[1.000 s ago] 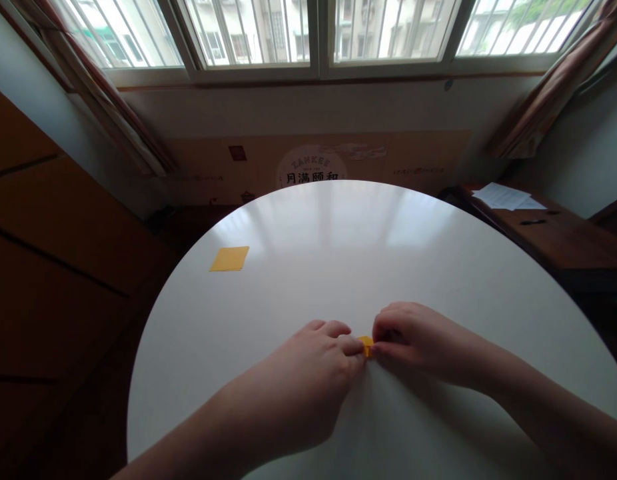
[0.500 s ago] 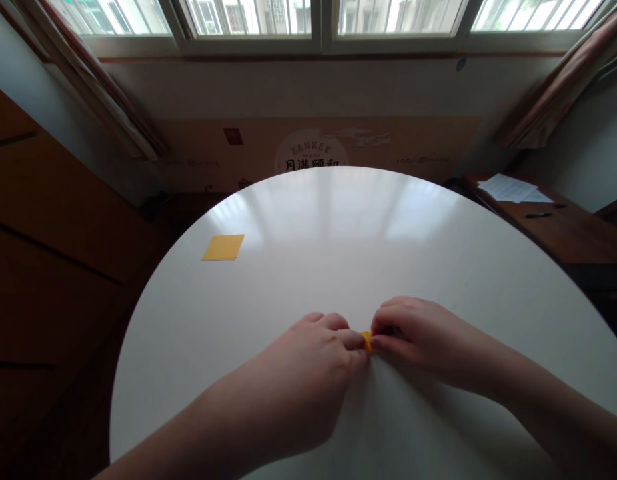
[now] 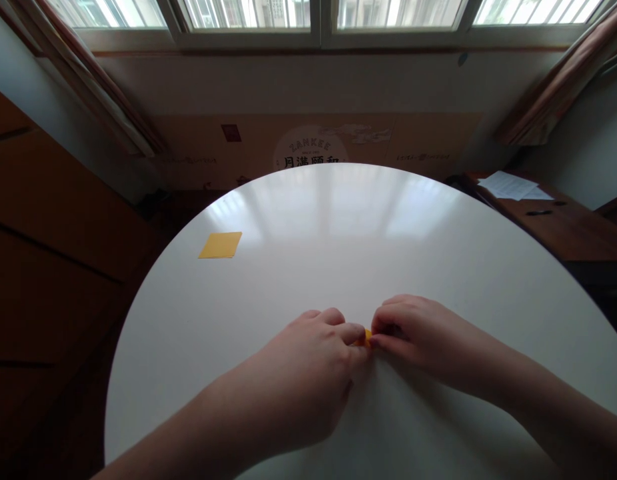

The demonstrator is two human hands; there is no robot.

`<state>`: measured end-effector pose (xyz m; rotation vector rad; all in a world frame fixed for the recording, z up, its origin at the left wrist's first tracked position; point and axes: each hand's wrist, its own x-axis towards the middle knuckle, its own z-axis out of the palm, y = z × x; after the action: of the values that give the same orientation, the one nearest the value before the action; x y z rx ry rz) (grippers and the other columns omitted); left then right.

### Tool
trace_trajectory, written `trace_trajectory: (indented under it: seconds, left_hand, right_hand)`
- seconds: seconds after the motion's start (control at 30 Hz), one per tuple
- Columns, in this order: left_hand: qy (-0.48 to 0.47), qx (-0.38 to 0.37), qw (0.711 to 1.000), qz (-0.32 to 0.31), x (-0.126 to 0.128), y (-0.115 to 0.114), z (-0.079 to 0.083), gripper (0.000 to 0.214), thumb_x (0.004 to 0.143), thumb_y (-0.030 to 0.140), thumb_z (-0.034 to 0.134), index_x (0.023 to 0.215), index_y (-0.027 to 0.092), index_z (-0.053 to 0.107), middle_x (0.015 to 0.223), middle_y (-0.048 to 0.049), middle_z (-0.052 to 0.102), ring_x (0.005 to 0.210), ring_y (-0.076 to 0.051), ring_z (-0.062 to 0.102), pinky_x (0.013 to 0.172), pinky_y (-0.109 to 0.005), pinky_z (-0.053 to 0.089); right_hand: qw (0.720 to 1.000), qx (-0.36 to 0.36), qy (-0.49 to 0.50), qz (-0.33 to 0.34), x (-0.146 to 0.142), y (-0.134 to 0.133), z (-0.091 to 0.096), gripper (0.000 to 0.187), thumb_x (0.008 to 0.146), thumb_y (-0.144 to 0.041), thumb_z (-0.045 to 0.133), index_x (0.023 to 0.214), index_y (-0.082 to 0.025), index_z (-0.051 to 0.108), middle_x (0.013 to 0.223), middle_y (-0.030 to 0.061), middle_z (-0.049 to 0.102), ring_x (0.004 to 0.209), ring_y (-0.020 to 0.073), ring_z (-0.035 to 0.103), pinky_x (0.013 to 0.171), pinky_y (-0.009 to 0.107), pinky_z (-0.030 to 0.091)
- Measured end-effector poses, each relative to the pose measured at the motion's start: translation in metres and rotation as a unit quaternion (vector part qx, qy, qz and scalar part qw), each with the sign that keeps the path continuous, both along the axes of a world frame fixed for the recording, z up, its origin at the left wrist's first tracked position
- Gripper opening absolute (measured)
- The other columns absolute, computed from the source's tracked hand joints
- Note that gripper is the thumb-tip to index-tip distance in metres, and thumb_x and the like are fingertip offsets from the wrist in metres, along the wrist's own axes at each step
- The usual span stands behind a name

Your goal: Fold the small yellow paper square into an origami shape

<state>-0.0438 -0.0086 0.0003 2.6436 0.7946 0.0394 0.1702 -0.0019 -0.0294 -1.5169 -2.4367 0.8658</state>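
A small piece of yellow paper [image 3: 367, 338] sits low over the white table, mostly covered by my fingers, so its shape is hidden. From the left, my left hand [image 3: 328, 353] pinches it between thumb and fingers. The fingertips of my right hand [image 3: 406, 330] are closed on its right side, with the other fingers curled in. Farther off, at the table's left, lies a flat stack of square yellow paper [image 3: 220, 245], apart from both hands.
The round white table [image 3: 338, 260] fills the middle of the view. Beyond it are a printed cardboard panel [image 3: 428, 140] against the wall and windows above. A brown side table [image 3: 588, 227] with white papers [image 3: 513, 185] stands at the right; a wooden cabinet [image 3: 48, 200] at the left.
My left fingers have shifted slightly on the yellow paper, index finger a little raised and bent. The right hand keeps its pinch. The whole view has moved slightly.
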Motion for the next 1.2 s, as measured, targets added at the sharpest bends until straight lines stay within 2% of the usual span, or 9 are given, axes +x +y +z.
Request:
trace_trajectory:
  seconds: [0.1,0.33,0.5,0.67,0.77,1.0,1.2]
  left_hand:
    - [0.005,-0.041,0.999,0.007,0.001,0.0,0.001,0.017,0.09,0.018,0.056,0.099,0.025,0.068,0.099,-0.0016,0.069,0.091,-0.023,0.059,0.088,-0.036,0.046]
    - [0.003,-0.036,0.999,0.006,0.001,-0.001,-0.002,0.016,0.09,0.02,0.058,0.1,0.025,0.069,0.101,-0.0025,0.068,0.095,-0.022,0.059,0.09,-0.036,0.047]
    - [-0.017,-0.015,1.0,-0.011,-0.001,0.001,-0.005,0.026,0.09,0.017,0.055,0.111,0.024,0.068,0.112,-0.006,0.068,0.105,-0.025,0.06,0.096,-0.038,0.046]
    - [-0.014,-0.032,0.999,-0.014,-0.002,0.0,-0.003,0.038,0.086,0.015,0.056,0.121,0.025,0.065,0.117,-0.0024,0.07,0.112,-0.025,0.059,0.103,-0.04,0.043]
    - [-0.012,-0.033,0.999,-0.009,-0.001,-0.001,-0.002,0.037,0.085,0.015,0.058,0.12,0.026,0.065,0.12,-0.0014,0.07,0.114,-0.025,0.059,0.104,-0.041,0.043]
    - [0.007,-0.025,1.0,0.004,-0.002,-0.005,-0.002,0.041,0.086,0.022,0.062,0.127,0.027,0.062,0.128,-0.0021,0.067,0.119,-0.028,0.057,0.107,-0.044,0.041]
    - [0.036,-0.04,0.999,0.006,0.005,-0.01,0.0,0.047,0.086,0.031,0.064,0.133,0.023,0.058,0.134,-0.0051,0.062,0.121,-0.029,0.054,0.109,-0.046,0.039]
  right_hand:
    - [1.0,-0.009,0.017,-0.005,0.003,0.0,0.001,0.016,0.084,-0.02,0.06,0.071,-0.021,0.069,0.073,0.0021,0.07,0.067,0.0166,0.062,0.059,0.026,0.041]
    - [0.999,-0.009,0.037,-0.008,0.006,0.002,-0.002,0.015,0.083,-0.019,0.062,0.071,-0.02,0.069,0.074,0.0022,0.071,0.067,0.0166,0.062,0.06,0.025,0.043]
    - [0.999,-0.005,0.034,-0.008,0.004,0.002,-0.003,0.015,0.084,-0.018,0.06,0.071,-0.02,0.069,0.074,0.002,0.071,0.067,0.0165,0.062,0.061,0.026,0.043]
    - [1.0,-0.007,0.023,-0.009,0.006,0.001,-0.002,0.014,0.082,-0.018,0.062,0.072,-0.022,0.069,0.074,0.0008,0.071,0.068,0.0162,0.062,0.061,0.025,0.042]
    - [1.0,-0.011,0.004,-0.02,0.01,0.002,0.0,0.013,0.082,-0.019,0.063,0.073,-0.023,0.07,0.073,0.0002,0.071,0.065,0.0157,0.061,0.058,0.025,0.04]
    - [0.999,0.005,-0.004,-0.044,0.022,0.007,0.002,0.007,0.081,-0.024,0.065,0.081,-0.024,0.072,0.075,0.0011,0.071,0.067,0.0172,0.063,0.056,0.024,0.041]
    - [0.996,0.045,0.02,-0.073,0.034,0.013,0.004,0.011,0.086,-0.026,0.062,0.085,-0.025,0.073,0.08,0.0003,0.072,0.07,0.0161,0.063,0.06,0.024,0.043]
